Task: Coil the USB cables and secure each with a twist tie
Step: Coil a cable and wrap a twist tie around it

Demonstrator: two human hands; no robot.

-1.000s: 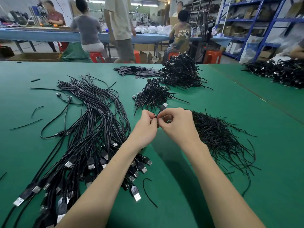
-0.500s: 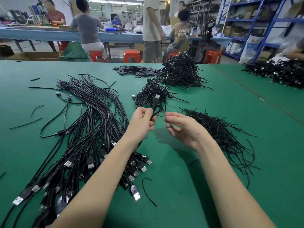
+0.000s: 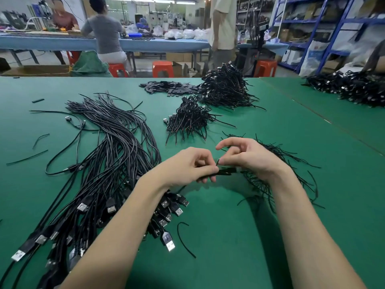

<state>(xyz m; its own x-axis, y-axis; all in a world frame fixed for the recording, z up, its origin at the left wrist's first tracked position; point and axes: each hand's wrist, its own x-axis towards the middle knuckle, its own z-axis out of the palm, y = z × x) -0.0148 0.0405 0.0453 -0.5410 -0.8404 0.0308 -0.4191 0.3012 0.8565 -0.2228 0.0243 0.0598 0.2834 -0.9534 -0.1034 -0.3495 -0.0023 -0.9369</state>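
Note:
My left hand [image 3: 187, 165] grips a short black strand [image 3: 226, 171] that sticks out to the right of its curled fingers; whether it is a cable or ties I cannot tell. My right hand [image 3: 250, 157] pinches a thin black twist tie's tip [image 3: 217, 162] right beside the left fingertips, index finger raised. A loose heap of twist ties [image 3: 279, 157] lies under and behind my right hand. Many uncoiled black USB cables [image 3: 116, 155] fan across the green table [image 3: 229, 236] on the left, plugs [image 3: 168, 243] toward me.
A small pile of coiled, tied cables [image 3: 189, 119] lies beyond my hands, a bigger pile [image 3: 225, 88] behind it beside flat black pieces [image 3: 166, 88]. Another cable heap [image 3: 354, 90] sits far right. A stray tie [image 3: 183, 238] lies near me. People work at a far table.
My left hand put a coiled cable on the small pile, then drew back toward me. Both hands have come together again around a black strand in front of the tie heap.

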